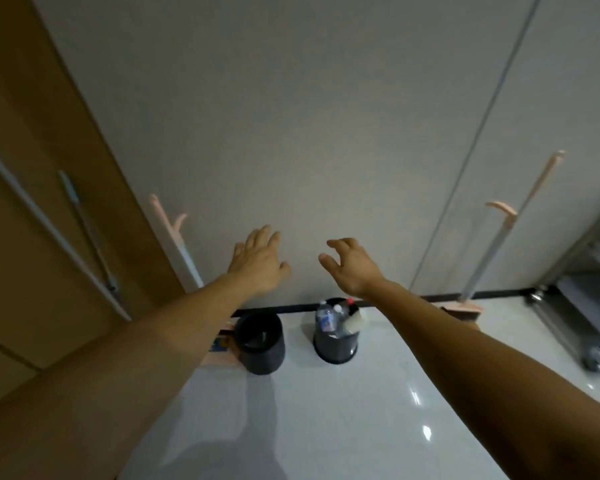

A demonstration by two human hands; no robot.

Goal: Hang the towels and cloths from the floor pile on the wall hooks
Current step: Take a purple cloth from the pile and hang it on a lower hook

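Both bare arms reach out toward the plain grey wall (309,116). The left hand (260,263) has straight, slightly spread fingers and holds nothing. The right hand (352,270) has loosely curled fingers with the thumb apart and also holds nothing. Whether either hand touches the wall cannot be told.

Neither the towels nor the cloths come into this view.

Below the hands, two round black plastic bins stand on the glossy white floor (378,410) near the wall. The left bin (261,346) is beside a pale pink long-handled dustpan (219,351) whose blue label is too blurred to read. The right bin (335,341) holds clear plastic bottles (326,318), their labels unreadable. A pale pink broom (499,233) leans against the wall on the right, near a metal trolley (579,306). A brown wooden door (32,168) is on the left.
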